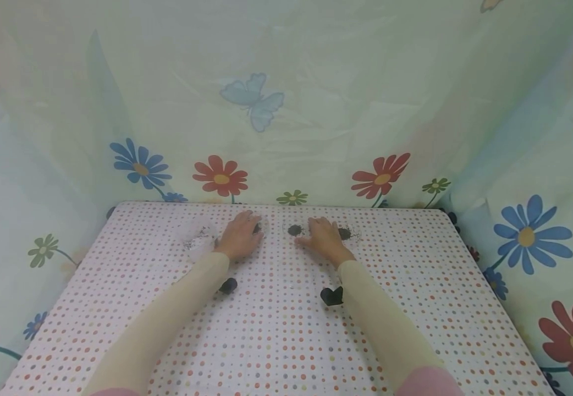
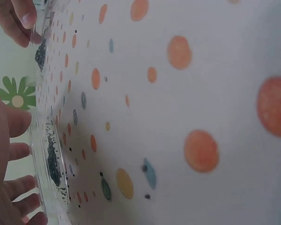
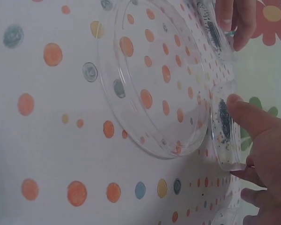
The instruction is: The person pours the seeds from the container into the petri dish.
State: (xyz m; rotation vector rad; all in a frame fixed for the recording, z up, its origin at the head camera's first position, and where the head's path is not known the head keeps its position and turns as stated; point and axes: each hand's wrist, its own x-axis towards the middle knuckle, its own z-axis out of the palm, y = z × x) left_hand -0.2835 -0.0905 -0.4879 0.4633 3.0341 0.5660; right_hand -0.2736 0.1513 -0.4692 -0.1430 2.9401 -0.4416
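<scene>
In the head view, my left hand [image 1: 241,236] is at the back of the table, over a clear round dish with dark grains [image 1: 257,227]. The left wrist view shows the thumb and fingers around the rim of this petri dish [image 2: 51,159]. My right hand [image 1: 323,240] lies a short way to the right. In the right wrist view, its thumb and a finger grip opposite sides of another petri dish [image 3: 225,126], which has a dark pile of grains inside. A wider clear dish or lid [image 3: 154,79] without grains lies in front of it.
A further pile of dark grains [image 1: 345,234] shows right of the right hand. Clear dishes with scattered specks [image 1: 197,237] stand left of the left hand. Black shapes [image 1: 332,296] show beside the forearms. A flowered curtain [image 1: 316,121] borders the dotted table [image 1: 286,341].
</scene>
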